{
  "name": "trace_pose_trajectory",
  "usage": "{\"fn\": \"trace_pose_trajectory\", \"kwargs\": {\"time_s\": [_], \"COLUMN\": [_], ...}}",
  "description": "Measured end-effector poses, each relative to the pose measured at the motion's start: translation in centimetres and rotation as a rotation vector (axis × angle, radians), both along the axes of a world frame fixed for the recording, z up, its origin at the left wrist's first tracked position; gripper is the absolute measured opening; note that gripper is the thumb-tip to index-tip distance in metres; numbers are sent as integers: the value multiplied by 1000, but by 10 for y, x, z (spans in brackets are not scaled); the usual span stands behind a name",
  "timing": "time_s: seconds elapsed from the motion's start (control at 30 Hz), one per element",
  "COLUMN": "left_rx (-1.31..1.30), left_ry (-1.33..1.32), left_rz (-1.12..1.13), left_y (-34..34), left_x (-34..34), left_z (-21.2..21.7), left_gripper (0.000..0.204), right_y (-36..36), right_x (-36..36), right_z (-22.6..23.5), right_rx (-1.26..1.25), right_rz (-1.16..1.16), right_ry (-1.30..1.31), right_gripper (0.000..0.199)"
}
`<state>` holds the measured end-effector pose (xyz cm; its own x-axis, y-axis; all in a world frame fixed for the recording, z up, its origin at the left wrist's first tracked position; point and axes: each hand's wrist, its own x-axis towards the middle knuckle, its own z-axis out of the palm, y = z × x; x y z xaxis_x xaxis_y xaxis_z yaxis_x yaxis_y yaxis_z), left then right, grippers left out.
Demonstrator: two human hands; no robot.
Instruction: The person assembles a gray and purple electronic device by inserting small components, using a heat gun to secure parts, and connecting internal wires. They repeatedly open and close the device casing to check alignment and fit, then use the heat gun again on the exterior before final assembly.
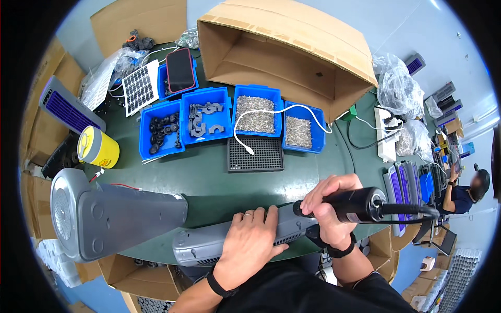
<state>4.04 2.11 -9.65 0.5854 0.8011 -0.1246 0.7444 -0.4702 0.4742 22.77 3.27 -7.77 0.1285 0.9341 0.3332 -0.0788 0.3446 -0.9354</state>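
A long grey plastic housing (201,241) with slotted vents lies along the table's near edge. My left hand (249,237) rests on top of it, fingers stretched out and laid flat. In my right hand (330,208) is a black electric screwdriver (360,204), its cable running off to the right. The screwdriver is tilted, its front end over the right part of the housing; I cannot tell whether its tip touches a screw. Left of my left hand, a larger grey casing (133,216) with a round grille at its end lies on the table.
Beyond my hands are blue bins of screws (258,115), grey clips (206,116) and black knobs (162,131), plus a black perforated tray (255,155) with a white cable (249,151). A large cardboard box (287,52) stands behind. At left is a yellow cup (104,148); far right, another person (462,193).
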Motion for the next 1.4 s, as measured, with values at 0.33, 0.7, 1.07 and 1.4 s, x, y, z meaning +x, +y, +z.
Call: {"fn": "trace_pose_trajectory", "kwargs": {"time_s": [0.33, 0.7, 1.07, 1.4], "left_rx": [-5, 47, 393, 132], "left_ry": [-6, 2, 36, 63], "left_rz": [-3, -17, -74, 123], "left_y": [0, -2, -31, -64], "left_x": [-1, 1, 52, -98], "left_z": [-1, -4, -12, -1], "left_gripper": [85, 89, 90, 110], "right_y": [3, 15, 20, -43], "right_x": [-1, 31, 175, 133], "right_z": [-5, 12, -53, -60], "right_rx": [19, 244, -594, -194], "right_rz": [63, 42, -490, -181], "right_ry": [-48, 138, -1061, -980], "right_gripper": [44, 40, 51, 41]}}
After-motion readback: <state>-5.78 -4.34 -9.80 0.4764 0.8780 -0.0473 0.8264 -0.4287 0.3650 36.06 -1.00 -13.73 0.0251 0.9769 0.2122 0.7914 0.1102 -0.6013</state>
